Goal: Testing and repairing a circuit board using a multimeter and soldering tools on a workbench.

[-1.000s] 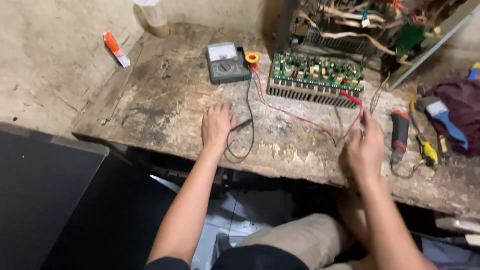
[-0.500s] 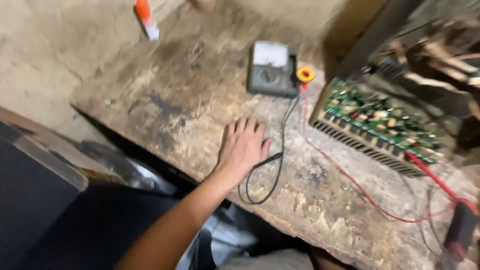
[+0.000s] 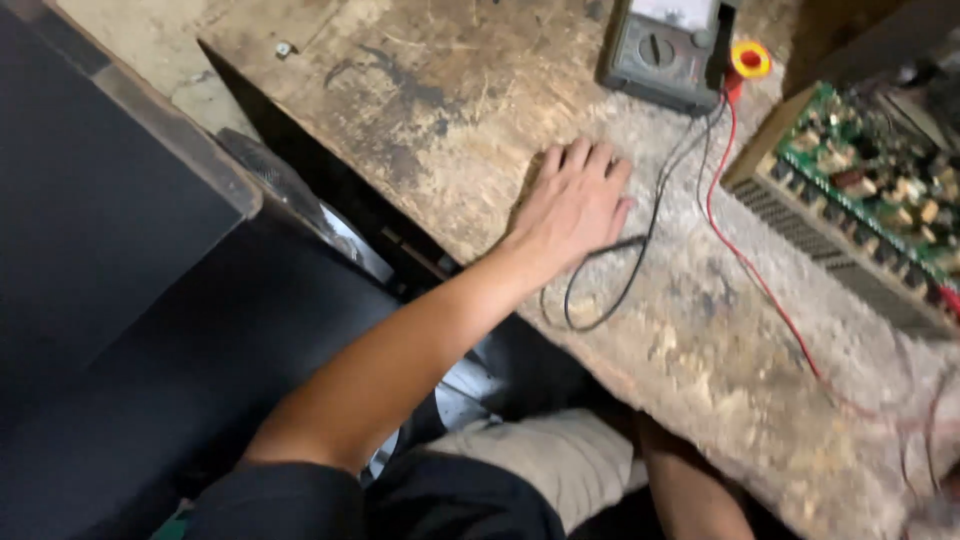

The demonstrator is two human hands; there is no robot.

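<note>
Head view is swinging left compared with a moment ago: the right hand, seen earlier near the red lead, is now out of frame. Left hand (image 3: 572,205) is lying flat on the worn table (image 3: 420,110), fingers spread, gripping nothing, palm resting over the black probe (image 3: 615,247) and its looping black lead (image 3: 610,300). Meter (image 3: 665,45) is sitting beyond the fingertips; red lead (image 3: 760,285) is trailing past the circuit board (image 3: 860,200). Probing looks paused.

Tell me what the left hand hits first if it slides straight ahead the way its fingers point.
Probably the multimeter: the left hand lies flat on the workbench, fingers aimed up and slightly right, bare wood between; the exact line is uncertain.
</note>
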